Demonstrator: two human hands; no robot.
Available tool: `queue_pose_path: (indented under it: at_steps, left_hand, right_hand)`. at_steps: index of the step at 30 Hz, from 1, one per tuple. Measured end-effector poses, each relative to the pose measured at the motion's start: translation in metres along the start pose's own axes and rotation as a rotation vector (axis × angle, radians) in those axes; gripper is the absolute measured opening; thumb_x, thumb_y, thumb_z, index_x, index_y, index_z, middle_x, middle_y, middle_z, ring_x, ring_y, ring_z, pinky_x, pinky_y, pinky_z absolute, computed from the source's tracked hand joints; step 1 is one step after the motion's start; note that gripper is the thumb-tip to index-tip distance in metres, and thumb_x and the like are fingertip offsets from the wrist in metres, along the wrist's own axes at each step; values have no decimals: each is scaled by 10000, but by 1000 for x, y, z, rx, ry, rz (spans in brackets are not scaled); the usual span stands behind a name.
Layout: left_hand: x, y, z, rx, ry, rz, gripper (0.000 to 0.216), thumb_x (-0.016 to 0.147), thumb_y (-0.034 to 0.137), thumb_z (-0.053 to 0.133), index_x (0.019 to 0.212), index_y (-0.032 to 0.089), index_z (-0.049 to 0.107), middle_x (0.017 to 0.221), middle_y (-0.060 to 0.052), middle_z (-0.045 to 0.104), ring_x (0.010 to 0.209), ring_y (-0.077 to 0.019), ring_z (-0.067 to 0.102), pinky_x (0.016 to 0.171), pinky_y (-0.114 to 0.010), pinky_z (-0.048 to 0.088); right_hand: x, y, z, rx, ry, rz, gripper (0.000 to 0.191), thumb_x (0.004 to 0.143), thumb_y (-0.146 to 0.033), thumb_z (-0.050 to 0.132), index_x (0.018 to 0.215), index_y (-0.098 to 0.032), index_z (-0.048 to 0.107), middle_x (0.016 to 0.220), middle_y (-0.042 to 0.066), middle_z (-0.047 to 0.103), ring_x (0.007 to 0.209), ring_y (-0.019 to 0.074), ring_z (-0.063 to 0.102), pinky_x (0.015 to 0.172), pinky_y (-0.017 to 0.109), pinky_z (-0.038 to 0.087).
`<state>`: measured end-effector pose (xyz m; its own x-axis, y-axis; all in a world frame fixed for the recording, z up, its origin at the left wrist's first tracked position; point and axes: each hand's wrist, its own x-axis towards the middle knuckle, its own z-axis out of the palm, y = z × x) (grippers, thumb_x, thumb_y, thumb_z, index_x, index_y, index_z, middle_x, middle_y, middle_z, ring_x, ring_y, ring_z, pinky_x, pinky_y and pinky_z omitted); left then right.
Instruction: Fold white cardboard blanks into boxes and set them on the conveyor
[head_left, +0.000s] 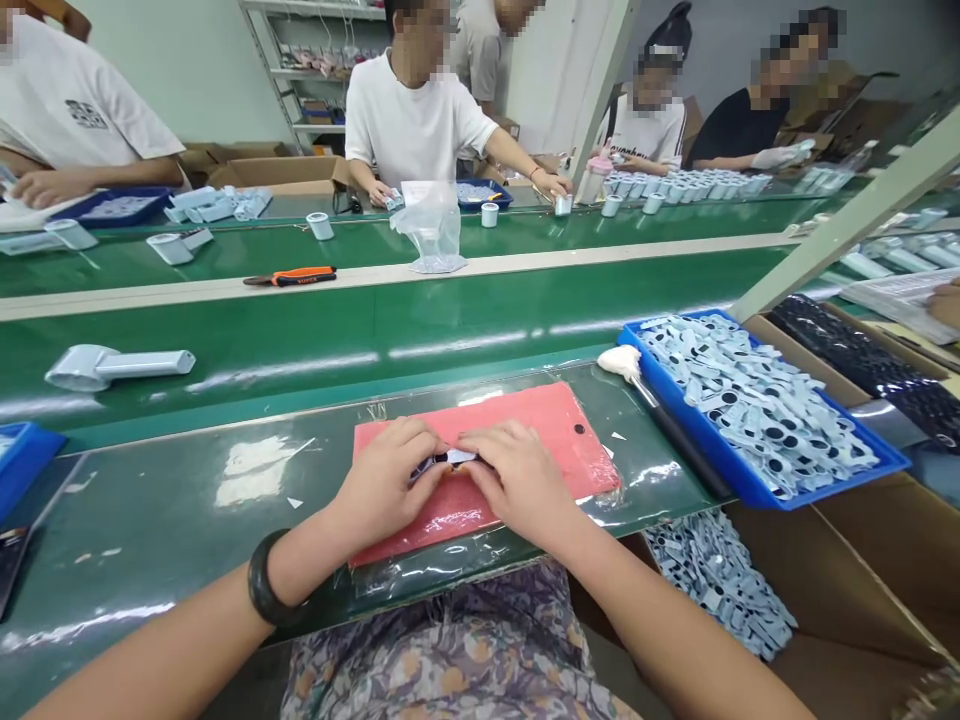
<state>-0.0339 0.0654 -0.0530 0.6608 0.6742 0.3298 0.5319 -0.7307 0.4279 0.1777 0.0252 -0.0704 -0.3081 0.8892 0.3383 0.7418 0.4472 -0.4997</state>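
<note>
Head camera view shows a small pale blue piece (pixel 450 459), held on a pink mat (pixel 540 430) between the left hand (pixel 386 483) and the right hand (pixel 517 483). Both hands are close together and pinch this piece, so it is mostly hidden. A dark bangle (pixel 266 578) is on the left wrist. Right of the mat, near the right hand, stands a blue tray (pixel 701 440) full of similar pale blue pieces (pixel 750 400) with black round marks. A white-tipped swab (pixel 619 362) lies against the tray. Beyond them runs a green conveyor belt (pixel 375 340), with a pale blue plastic device (pixel 112 365) on it and orange-handled pliers (pixel 300 276) farther away.
</note>
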Motion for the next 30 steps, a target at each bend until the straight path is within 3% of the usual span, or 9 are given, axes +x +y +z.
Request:
queue_pose_path:
  at_steps: [3, 9, 11, 13, 16, 19, 25, 30]
  left_hand:
    - [-1, -1, 1, -12, 1, 15, 252, 1037, 259, 438, 1022, 189, 680, 1003, -73, 723, 946, -214, 661, 836, -365, 556]
    - [1, -2, 0, 4, 36, 43, 205, 1026, 244, 489, 1002, 197, 687, 975, -65, 730, 937, -214, 685, 818, -352, 582]
    - [-2, 2, -2, 51, 41, 95, 177, 1015, 220, 511, 974, 200, 681, 975, -66, 735, 988, -236, 693, 850, -379, 592]
    - [-10, 8, -2, 123, 40, 150, 161, 1007, 200, 526, 938, 206, 671, 1035, -74, 744, 1096, -271, 684, 926, -434, 588]
    - [-25, 20, 1, 235, 43, 155, 141, 1013, 209, 530, 1051, 204, 666, 1167, -96, 745, 1188, -309, 665, 1001, -514, 568]
    - [-35, 30, 9, 303, 63, 97, 216, 1019, 219, 504, 1191, 162, 621, 1176, -128, 752, 1188, -339, 669, 990, -553, 576]
    - [-34, 39, 21, 322, 80, 10, 187, 1010, 180, 482, 1120, 146, 631, 1124, -135, 765, 1148, -361, 684, 932, -587, 585]
    - [-31, 36, 16, 357, -15, 53, 252, 1005, 207, 465, 1148, 122, 655, 1133, -169, 754, 1142, -362, 676, 967, -589, 554]
  right_hand:
    - [0, 2, 4, 102, 49, 39, 139, 1016, -208, 625, 1051, -242, 756, 1161, 35, 777, 1031, 248, 649, 893, 411, 471]
    - [1, 6, 13, 308, 1, 162, 120, 989, -188, 664, 1015, -250, 763, 1119, 18, 790, 1037, 228, 694, 978, 429, 474]
    - [-2, 9, 10, 426, -59, 220, 150, 980, -193, 667, 1072, -260, 766, 1142, 16, 787, 1068, 225, 707, 1032, 438, 475]
    - [-7, 10, 4, 457, -131, 230, 307, 955, -217, 697, 1258, -261, 722, 1273, 43, 746, 1187, 254, 672, 1083, 465, 465]
    - [-11, 10, -6, 369, -269, 144, 539, 928, -219, 729, 1452, -230, 604, 1404, 86, 669, 1289, 295, 600, 1122, 514, 438]
    - [-10, 7, -11, 297, -360, 81, 505, 918, -170, 729, 1413, -209, 639, 1324, 85, 703, 1221, 287, 615, 1097, 507, 444]
    - [-15, 5, 1, 173, -298, 52, 412, 978, -185, 647, 1388, -223, 635, 1296, 92, 698, 1164, 267, 602, 1006, 467, 447]
    - [-22, 6, 10, -26, -272, -56, 431, 1028, -244, 565, 1451, -157, 561, 1327, 151, 654, 1165, 312, 568, 985, 491, 448]
